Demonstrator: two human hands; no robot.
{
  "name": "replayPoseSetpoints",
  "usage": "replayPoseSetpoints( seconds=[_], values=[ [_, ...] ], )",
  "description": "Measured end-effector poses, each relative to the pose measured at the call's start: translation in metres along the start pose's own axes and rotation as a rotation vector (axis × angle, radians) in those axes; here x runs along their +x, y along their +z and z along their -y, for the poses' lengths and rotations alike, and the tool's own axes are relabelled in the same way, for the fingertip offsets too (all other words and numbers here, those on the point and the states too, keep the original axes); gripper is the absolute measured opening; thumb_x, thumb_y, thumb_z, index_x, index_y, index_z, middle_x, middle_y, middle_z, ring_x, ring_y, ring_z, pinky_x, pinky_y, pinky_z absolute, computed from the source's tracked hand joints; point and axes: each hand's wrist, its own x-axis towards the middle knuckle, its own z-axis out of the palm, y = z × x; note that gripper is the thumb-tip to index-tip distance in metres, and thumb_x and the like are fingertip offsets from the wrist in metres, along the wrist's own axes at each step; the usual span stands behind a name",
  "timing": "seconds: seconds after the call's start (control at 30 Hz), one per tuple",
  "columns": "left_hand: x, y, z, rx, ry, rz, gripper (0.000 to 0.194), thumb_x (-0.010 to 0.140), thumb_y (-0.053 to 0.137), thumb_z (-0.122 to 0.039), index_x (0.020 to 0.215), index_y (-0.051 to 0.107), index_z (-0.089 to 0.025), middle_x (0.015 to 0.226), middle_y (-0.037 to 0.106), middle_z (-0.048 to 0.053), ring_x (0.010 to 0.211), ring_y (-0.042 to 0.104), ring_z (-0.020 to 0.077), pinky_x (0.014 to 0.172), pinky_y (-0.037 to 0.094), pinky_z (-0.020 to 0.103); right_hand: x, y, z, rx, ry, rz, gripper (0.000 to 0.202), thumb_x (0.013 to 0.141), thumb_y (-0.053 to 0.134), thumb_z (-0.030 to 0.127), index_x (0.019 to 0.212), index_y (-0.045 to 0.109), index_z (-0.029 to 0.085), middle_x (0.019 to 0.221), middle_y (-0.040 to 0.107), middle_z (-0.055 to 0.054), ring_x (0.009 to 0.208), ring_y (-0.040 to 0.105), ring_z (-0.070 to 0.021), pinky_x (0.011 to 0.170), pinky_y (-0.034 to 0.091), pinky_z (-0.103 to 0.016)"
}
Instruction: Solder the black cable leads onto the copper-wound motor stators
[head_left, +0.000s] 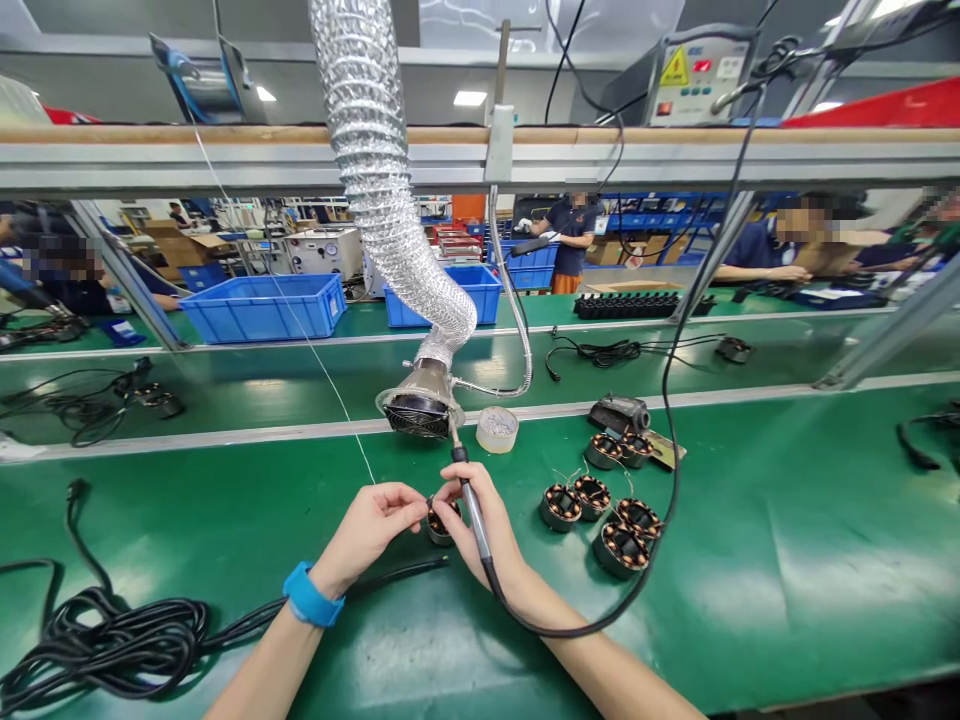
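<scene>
My right hand (484,520) holds a soldering iron (475,515) against its palm, its tip pointing up and away. Its thumb and a finger bend toward a small copper-wound motor stator (444,524) on the green bench, partly hidden by the fingers. Closed in a pinch, my left hand (379,530) meets the right one just above that stator; a small dark bit shows at its fingertips, too small to name. A thin pale wire (330,380) runs from a spool (204,85) above down behind my left hand. A blue band (312,597) circles the left wrist.
Several stators (624,548) stand at right. Ahead are a fume duct (375,170) with a hood (420,400) and a round tub (497,430). Coiled black cable (112,640) lies left. The iron's cord (667,400) loops across the right. Co-workers sit beyond blue bins (262,308).
</scene>
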Motion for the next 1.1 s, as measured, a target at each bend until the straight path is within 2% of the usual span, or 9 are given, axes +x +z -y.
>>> replayPoseSetpoints(
  seconds=[0.13, 0.3, 0.4, 0.47, 0.6, 0.7, 0.83, 1.0, 1.1],
  values=[
    [0.001, -0.004, 0.001, 0.0, 0.022, 0.009, 0.031, 0.082, 0.068, -0.043, 0.078, 0.071, -0.013, 0.067, 0.064, 0.002, 0.066, 0.053, 0.0126, 0.067, 0.042, 0.023, 0.003, 0.006, -0.006, 0.016, 0.018, -0.022, 0.03, 0.088, 0.06, 0.017, 0.114, 0.051, 0.026, 0.099, 0.057, -0.002, 0.085, 0.065, -0.014, 0.083, 0.054, -0.03],
    [0.002, -0.004, 0.003, -0.008, 0.037, -0.022, 0.03, 0.083, 0.067, -0.043, 0.076, 0.071, -0.014, 0.066, 0.062, 0.001, 0.067, 0.053, 0.013, 0.068, 0.042, 0.024, -0.001, 0.016, -0.006, 0.043, 0.042, -0.081, 0.027, 0.087, 0.06, 0.018, 0.111, 0.05, 0.024, 0.098, 0.056, -0.001, 0.079, 0.064, -0.0128, 0.076, 0.055, -0.027],
    [0.003, -0.005, 0.004, -0.041, 0.022, -0.064, 0.027, 0.081, 0.069, -0.041, 0.079, 0.072, -0.015, 0.067, 0.063, 0.002, 0.067, 0.054, 0.0134, 0.068, 0.042, 0.024, -0.007, 0.022, -0.002, -0.035, 0.007, -0.139, 0.026, 0.086, 0.057, 0.014, 0.109, 0.05, 0.024, 0.097, 0.052, 0.0, 0.076, 0.062, -0.0114, 0.072, 0.053, -0.026],
    [0.002, -0.005, 0.003, -0.043, 0.006, -0.075, 0.024, 0.08, 0.069, -0.039, 0.078, 0.071, -0.015, 0.068, 0.063, 0.002, 0.067, 0.053, 0.0132, 0.066, 0.042, 0.024, -0.01, 0.023, 0.001, -0.114, -0.043, -0.128, 0.028, 0.084, 0.055, 0.011, 0.109, 0.051, 0.025, 0.096, 0.05, 0.0, 0.077, 0.06, -0.0122, 0.073, 0.052, -0.027],
    [0.0, -0.004, 0.001, 0.003, -0.006, -0.025, 0.015, 0.078, 0.067, -0.029, 0.075, 0.068, -0.014, 0.073, 0.064, 0.002, 0.068, 0.052, 0.0125, 0.066, 0.041, 0.024, -0.008, 0.019, 0.006, -0.244, -0.169, -0.114, 0.036, 0.083, 0.061, 0.011, 0.115, 0.052, 0.025, 0.106, 0.051, -0.005, 0.097, 0.059, -0.0185, 0.085, 0.052, -0.033],
    [-0.004, 0.001, 0.0, 0.079, 0.007, 0.062, 0.011, 0.076, 0.063, -0.023, 0.074, 0.066, -0.013, 0.067, 0.058, 0.0, 0.063, 0.046, 0.0105, 0.06, 0.036, 0.022, -0.006, 0.017, 0.006, -0.219, -0.22, -0.067, 0.034, 0.087, 0.061, 0.011, 0.117, 0.053, 0.026, 0.116, 0.05, -0.007, 0.109, 0.057, -0.0198, 0.093, 0.051, -0.034],
    [-0.007, 0.001, -0.003, 0.136, 0.018, 0.157, 0.02, 0.081, 0.061, -0.029, 0.071, 0.064, -0.012, 0.061, 0.048, -0.003, 0.06, 0.038, 0.0093, 0.056, 0.029, 0.022, -0.006, 0.017, 0.003, -0.116, -0.208, -0.014, 0.03, 0.092, 0.053, 0.007, 0.115, 0.053, 0.026, 0.111, 0.049, -0.004, 0.09, 0.063, -0.0124, 0.088, 0.054, -0.029],
    [-0.007, -0.01, -0.012, 0.186, 0.026, 0.154, 0.028, 0.085, 0.062, -0.042, 0.082, 0.068, -0.015, 0.077, 0.061, 0.001, 0.074, 0.05, 0.014, 0.069, 0.038, 0.024, -0.008, 0.016, -0.002, -0.071, -0.116, -0.025, 0.03, 0.091, 0.053, 0.007, 0.114, 0.052, 0.026, 0.103, 0.046, -0.001, 0.077, 0.063, -0.009, 0.077, 0.055, -0.024],
    [-0.006, -0.01, -0.014, 0.155, 0.018, 0.155, 0.03, 0.086, 0.06, -0.044, 0.08, 0.065, -0.016, 0.078, 0.061, 0.001, 0.075, 0.05, 0.0147, 0.07, 0.04, 0.025, -0.009, 0.016, -0.006, -0.08, -0.077, -0.025, 0.029, 0.092, 0.052, 0.009, 0.115, 0.052, 0.027, 0.103, 0.045, -0.001, 0.078, 0.064, -0.0094, 0.076, 0.055, -0.024]
  ],
)
